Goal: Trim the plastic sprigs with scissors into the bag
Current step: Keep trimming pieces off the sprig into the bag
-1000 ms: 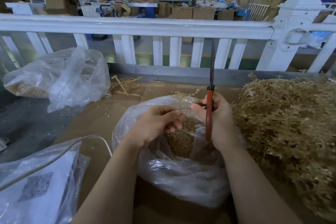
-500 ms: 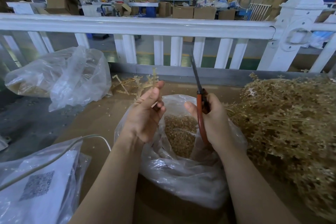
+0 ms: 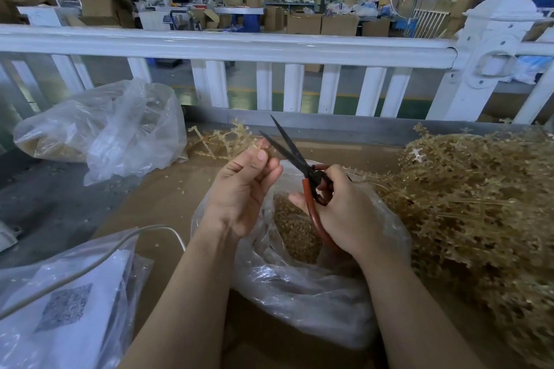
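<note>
Two black blades of the red-handled scissors (image 3: 302, 169) stand parted, pointing toward 11 o'clock, with the left hand's fingertips (image 3: 263, 155) right beside the lower blade. That closeness is the main hazard: if the blades close while the thumb sits this near the edge, the cut could catch skin rather than plastic.

The left hand (image 3: 244, 189) is raised above the bag's 11 o'clock rim, thumb and fingers pinched together on a golden sprig (image 3: 230, 141) whose branches spread out toward 10 o'clock. The right hand (image 3: 338, 210) is curled round the scissor handles, fingers through the loops, over the bag's 2 o'clock side.

The clear plastic bag (image 3: 299, 284) lies open beneath both hands, with a heap of cut golden bits (image 3: 295, 225) inside. The sprig's branched end hangs past the bag's rim, over the brown cardboard surface (image 3: 168, 201). A snip made there would likely drop pieces onto the cardboard instead of into the bag; a few stray bits already lie scattered on it. Drawing the sprig back over the opening before cutting would avoid that.

At 3 o'clock a large pile of untrimmed sprigs (image 3: 479, 204) presses against the bag's side, and loose branches could snag the right wrist or slide in uncut.
</note>
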Available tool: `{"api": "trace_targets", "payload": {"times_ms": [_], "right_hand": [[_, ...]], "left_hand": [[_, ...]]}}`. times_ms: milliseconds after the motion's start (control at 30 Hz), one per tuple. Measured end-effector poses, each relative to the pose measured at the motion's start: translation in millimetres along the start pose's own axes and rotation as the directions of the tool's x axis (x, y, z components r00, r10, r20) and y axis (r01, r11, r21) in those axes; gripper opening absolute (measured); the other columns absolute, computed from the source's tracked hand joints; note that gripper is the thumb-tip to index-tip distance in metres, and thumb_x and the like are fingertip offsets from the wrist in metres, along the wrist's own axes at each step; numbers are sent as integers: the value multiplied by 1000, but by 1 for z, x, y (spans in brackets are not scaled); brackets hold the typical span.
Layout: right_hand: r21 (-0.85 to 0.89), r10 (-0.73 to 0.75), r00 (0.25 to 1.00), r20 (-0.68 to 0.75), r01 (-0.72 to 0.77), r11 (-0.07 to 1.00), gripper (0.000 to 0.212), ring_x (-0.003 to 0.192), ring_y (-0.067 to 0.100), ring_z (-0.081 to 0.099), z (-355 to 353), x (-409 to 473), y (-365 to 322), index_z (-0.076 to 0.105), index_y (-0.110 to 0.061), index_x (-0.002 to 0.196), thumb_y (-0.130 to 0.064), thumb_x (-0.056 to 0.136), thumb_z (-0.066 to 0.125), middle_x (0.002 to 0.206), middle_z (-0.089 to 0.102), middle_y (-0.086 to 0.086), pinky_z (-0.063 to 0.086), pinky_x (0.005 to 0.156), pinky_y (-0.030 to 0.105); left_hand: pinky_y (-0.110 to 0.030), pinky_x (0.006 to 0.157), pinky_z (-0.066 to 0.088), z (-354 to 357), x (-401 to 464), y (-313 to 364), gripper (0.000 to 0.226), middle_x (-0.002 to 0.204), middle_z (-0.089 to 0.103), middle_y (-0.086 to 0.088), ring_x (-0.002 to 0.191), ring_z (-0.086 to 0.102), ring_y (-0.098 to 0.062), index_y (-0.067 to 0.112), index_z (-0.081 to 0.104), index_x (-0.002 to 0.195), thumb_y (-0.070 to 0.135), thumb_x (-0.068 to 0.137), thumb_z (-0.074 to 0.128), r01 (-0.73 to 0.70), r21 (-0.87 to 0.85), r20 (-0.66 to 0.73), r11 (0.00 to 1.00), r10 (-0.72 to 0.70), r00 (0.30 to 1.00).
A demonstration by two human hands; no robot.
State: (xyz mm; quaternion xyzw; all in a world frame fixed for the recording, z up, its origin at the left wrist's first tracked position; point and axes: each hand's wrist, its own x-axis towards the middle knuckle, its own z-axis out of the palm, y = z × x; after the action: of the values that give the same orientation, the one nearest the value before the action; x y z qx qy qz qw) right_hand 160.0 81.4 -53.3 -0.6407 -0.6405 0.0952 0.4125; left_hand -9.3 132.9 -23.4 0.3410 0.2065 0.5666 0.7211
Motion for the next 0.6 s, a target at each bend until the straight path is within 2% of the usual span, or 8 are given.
{"api": "trace_targets", "payload": {"times_ms": [133,267,600], "right_hand": [[-24,-27,999,34,28,999,62,82,0,59,0,0,2,45,-37,99,-88,64,53,90,57,-20,52,67,26],[-28,-34,998,57,36,999,62,86,-3,57,1,1,2,42,-44,104,-90,63,51,96,55,-26,51,70,22],[-54,-50,998,24,52,997,64,84,3,60,1,1,2,46,-38,102,-90,65,51,94,59,-20,54,69,25]], "left_hand": [[-20,69,57,0,-1,-1,17,74,71,0,67,68,-7,7,66,92,12,76,65,-8,28,-24,1000,9,1000],[-19,69,57,1,-2,-1,13,75,72,1,67,68,-6,14,75,80,10,76,64,-11,41,-23,999,12,1000],[-19,72,58,-1,-4,1,17,74,73,3,67,67,-4,19,80,78,11,75,66,-17,138,19,990,14,1000]]}}
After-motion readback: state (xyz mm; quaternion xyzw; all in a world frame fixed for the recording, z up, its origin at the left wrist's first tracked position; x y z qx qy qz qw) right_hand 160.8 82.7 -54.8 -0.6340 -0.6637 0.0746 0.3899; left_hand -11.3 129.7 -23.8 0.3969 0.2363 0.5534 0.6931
